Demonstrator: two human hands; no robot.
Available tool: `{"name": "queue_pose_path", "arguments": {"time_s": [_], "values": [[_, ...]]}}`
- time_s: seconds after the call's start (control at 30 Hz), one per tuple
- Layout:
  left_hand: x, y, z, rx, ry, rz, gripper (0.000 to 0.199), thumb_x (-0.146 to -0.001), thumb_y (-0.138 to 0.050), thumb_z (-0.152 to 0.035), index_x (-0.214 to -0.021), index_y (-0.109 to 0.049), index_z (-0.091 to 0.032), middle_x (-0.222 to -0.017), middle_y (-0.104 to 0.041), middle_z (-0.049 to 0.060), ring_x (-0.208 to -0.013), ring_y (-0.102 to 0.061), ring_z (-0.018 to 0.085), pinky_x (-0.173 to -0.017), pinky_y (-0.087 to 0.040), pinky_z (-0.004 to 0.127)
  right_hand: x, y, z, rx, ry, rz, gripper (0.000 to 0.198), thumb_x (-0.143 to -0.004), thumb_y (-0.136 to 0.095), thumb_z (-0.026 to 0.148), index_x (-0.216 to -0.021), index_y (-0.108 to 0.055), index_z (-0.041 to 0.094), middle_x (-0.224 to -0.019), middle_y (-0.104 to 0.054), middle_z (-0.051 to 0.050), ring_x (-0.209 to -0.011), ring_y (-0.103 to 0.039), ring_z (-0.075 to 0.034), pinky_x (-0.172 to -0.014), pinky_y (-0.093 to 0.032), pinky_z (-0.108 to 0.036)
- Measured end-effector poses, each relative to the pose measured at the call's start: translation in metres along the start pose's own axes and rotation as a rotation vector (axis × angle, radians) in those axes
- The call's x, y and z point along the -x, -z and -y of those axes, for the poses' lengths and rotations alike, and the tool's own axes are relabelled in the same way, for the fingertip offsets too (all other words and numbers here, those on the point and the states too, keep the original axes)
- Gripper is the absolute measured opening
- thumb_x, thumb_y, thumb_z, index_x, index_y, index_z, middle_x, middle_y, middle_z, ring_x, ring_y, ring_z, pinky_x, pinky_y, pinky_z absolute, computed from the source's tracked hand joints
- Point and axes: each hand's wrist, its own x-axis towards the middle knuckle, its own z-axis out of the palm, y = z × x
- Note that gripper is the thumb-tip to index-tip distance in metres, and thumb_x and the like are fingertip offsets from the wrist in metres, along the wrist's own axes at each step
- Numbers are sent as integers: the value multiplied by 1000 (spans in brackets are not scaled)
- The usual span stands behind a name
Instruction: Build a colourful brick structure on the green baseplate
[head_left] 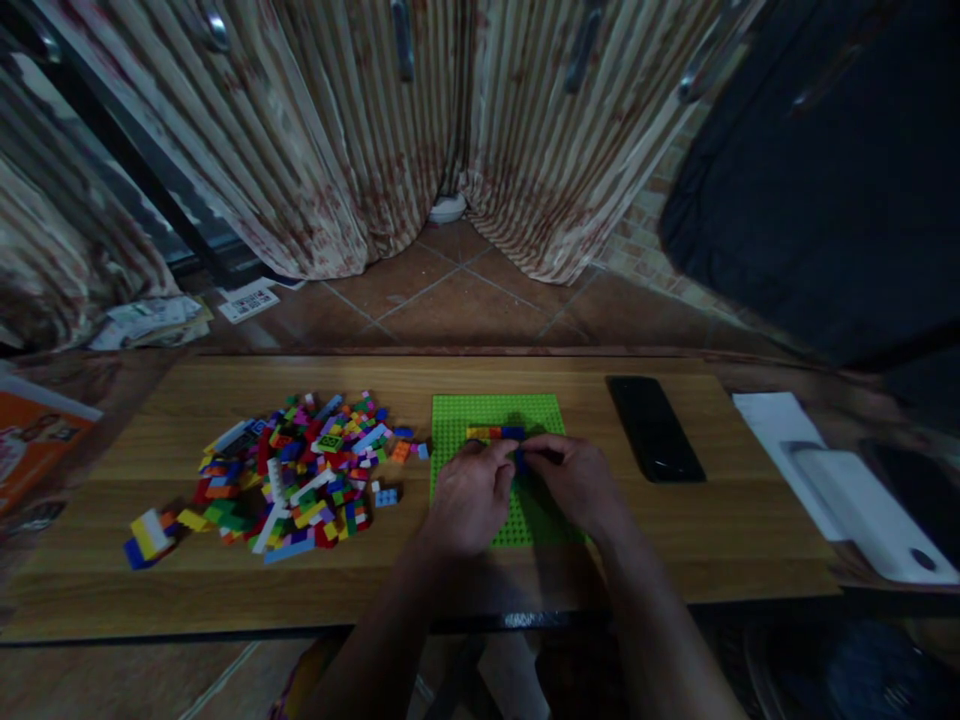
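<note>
A green studded baseplate (457,412) lies on the table with a short row of yellow, red and blue bricks (484,433) on it. Just below the row's right end, a small blue brick (520,462) shows between my two hands. My left hand (474,497) reaches over the plate from the left, its thumb and index finger closed at the blue brick. From the other side my right hand (576,482) pinches at the same brick with its fingertips. The fingers partly hide the brick and the lower edge of the row.
A large pile of mixed loose bricks (315,470) spreads over the table's left side. A black phone (655,428) lies right of the plate on the wooden table (720,520). Beyond the right edge is a white device (874,510); curtains (360,150) hang behind.
</note>
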Motion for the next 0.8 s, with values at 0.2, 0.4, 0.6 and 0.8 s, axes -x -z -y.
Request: {"name": "queue_pose_path", "arguments": {"time_s": [0.2,0.4,0.6,0.8], "values": [[-1,-10,-2,-75,-60,-83,21,-86,-56,-18,-101,-69,-22,-103,-71,5,-100,-59,23,-95,-43,38,-3,1,-2,-8,0,8,15,-78,-61,23,-83,-75,25,-84,-76,-2,-80,-69,-20,-78,-51,-36],[-4,-13,-8,-155,3,-149,10,-82,-62,-18,-88,-69,-21,-94,-70,5,-96,-59,24,-91,-43,40,-4,1,0,-30,-13,25,14,-77,-62,22,-82,-75,24,-83,-75,-1,-80,-69,-19,-78,-51,-35],[-12,-10,-18,-258,133,-77,8,-79,-62,-23,-80,-70,-21,-85,-70,8,-92,-61,29,-83,-43,43,-5,0,0,15,-29,13,13,-75,-63,20,-80,-75,23,-81,-75,-2,-77,-69,-19,-74,-51,-34],[-18,-5,-24,-340,174,2,13,-79,-58,-22,-75,-71,-21,-79,-70,7,-88,-63,26,-80,-44,39,-7,0,4,113,-28,47,13,-76,-63,17,-79,-75,21,-82,-75,-4,-78,-68,-19,-75,-49,-32]]}}
